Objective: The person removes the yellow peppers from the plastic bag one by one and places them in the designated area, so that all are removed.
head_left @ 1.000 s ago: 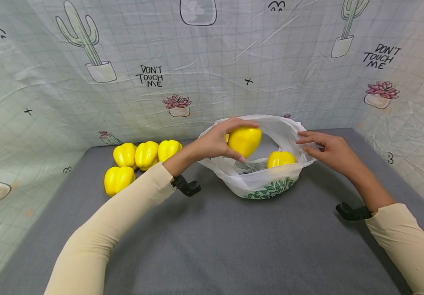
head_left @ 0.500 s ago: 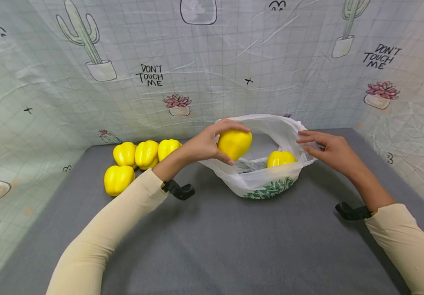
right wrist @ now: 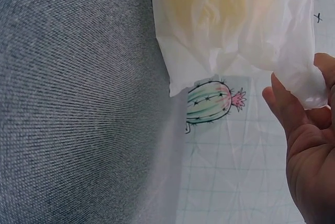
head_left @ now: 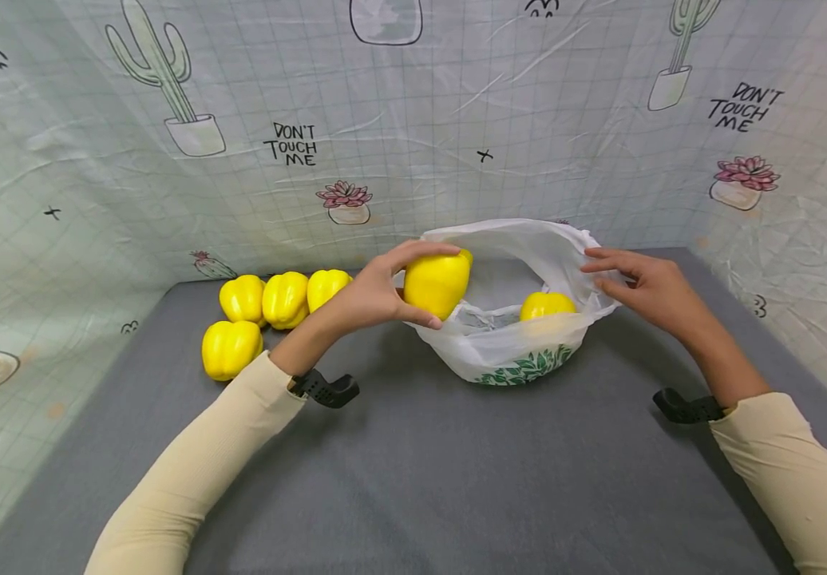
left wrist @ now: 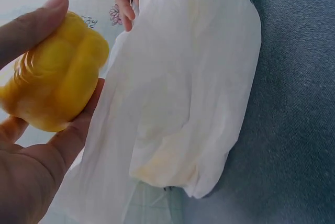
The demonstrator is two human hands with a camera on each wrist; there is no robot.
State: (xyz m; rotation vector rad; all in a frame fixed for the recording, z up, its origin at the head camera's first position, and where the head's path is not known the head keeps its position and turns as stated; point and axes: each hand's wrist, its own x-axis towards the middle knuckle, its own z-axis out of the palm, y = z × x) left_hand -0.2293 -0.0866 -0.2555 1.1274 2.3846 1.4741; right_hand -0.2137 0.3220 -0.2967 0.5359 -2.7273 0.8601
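Bkgd is a pale grey-green printed sheet (head_left: 413, 104), w/ faint grid lines & creases, hung across the back and both sides. Prints incl. a tall potted cactus (head_left: 168, 84) upper L, another cactus (head_left: 682, 36) upper R, pink succulents (head_left: 346, 204) in white pots, small x marks (head_left: 484, 156), and "DON'T TOUCH ME" lettering (head_left: 291, 145), repeated R side. R wrist view gives a close-up of a rounded cactus w/ pink flower (right wrist: 209, 101). Below: dk grey, fabric-textured surface (head_left: 471, 471), its far edge approx. at the sheet's foot. Lighting's soft, fairly even; diffuse shadows on the grey, slight sheen along sheet creases.
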